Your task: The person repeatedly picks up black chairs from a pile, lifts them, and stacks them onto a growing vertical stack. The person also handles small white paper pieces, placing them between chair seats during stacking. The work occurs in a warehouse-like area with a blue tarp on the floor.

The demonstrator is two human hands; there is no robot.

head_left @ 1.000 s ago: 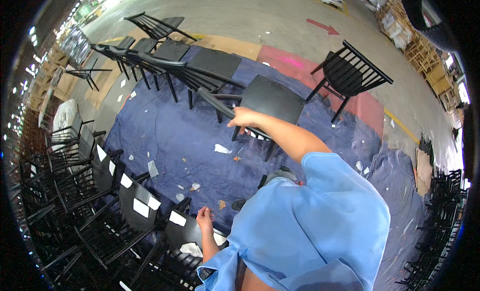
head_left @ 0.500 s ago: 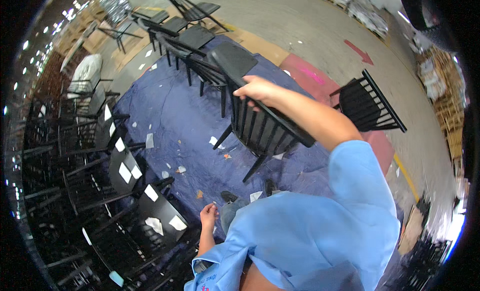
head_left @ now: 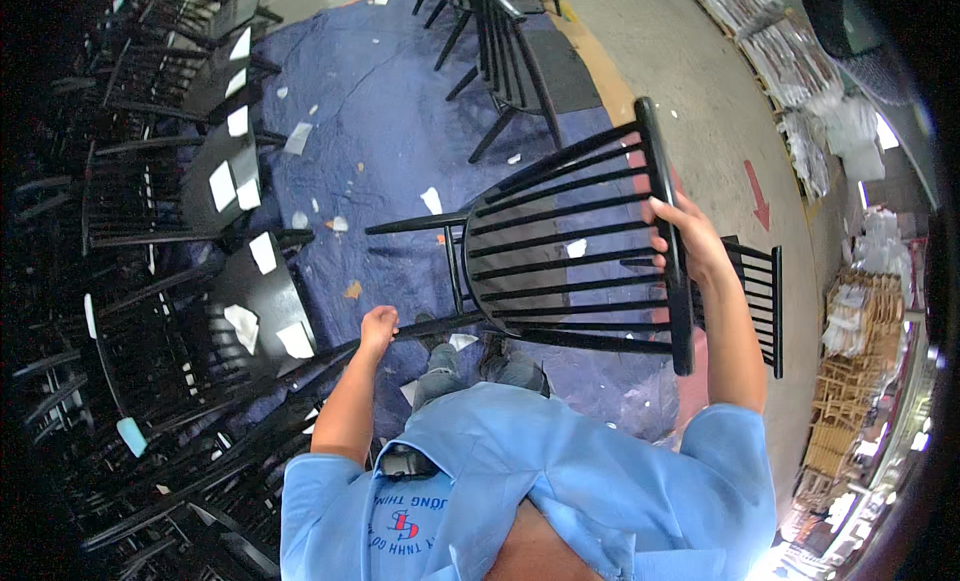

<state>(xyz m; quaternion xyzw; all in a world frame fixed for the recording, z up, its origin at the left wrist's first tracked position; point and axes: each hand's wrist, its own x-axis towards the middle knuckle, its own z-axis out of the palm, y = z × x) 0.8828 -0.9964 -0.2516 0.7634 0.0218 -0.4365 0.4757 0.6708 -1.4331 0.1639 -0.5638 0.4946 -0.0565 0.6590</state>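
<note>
A black spindle-back chair is tilted over in front of me, its back toward my right. My right hand is closed around its top rail, the thumb over the edge. The slats run leftward to the seat, and the back legs point left. My left hand is curled closed at the tip of the chair's lower leg; whether the fingers grip it is hard to make out. A black chair seat with white paper pieces lies left of that hand.
Many black chairs are stacked along the left, some with white papers on them. Another black chair stands ahead, and one beyond my right hand. Paper scraps litter the blue floor sheet. Stacked pallets line the far right.
My right hand has swung the chair nearer and to the right, its back turned up toward me. My left hand has moved up and forward to its lower leg. The view has shifted.
</note>
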